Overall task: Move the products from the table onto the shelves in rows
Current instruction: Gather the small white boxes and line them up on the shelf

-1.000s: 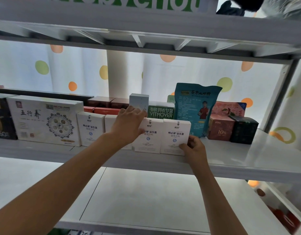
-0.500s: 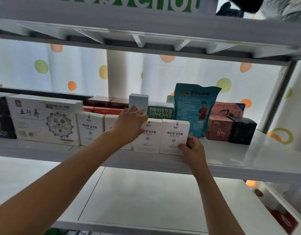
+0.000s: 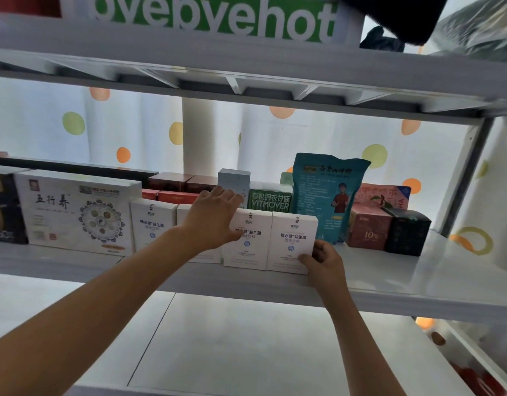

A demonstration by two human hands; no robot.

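Four white boxes [image 3: 247,241] stood in a row on the shelf [image 3: 389,281] — the left hand [image 3: 215,221] rested flat across the middle ones, the right hand [image 3: 322,260] pinched the rightmost box's [image 3: 292,238] lower corner.

Both forearms are bare, and the hands [image 3: 215,218] wear no gloves or rings.

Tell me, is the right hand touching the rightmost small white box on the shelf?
Touching. The head view shows the right hand with its fingers pinching the lower right corner of the rightmost white box.
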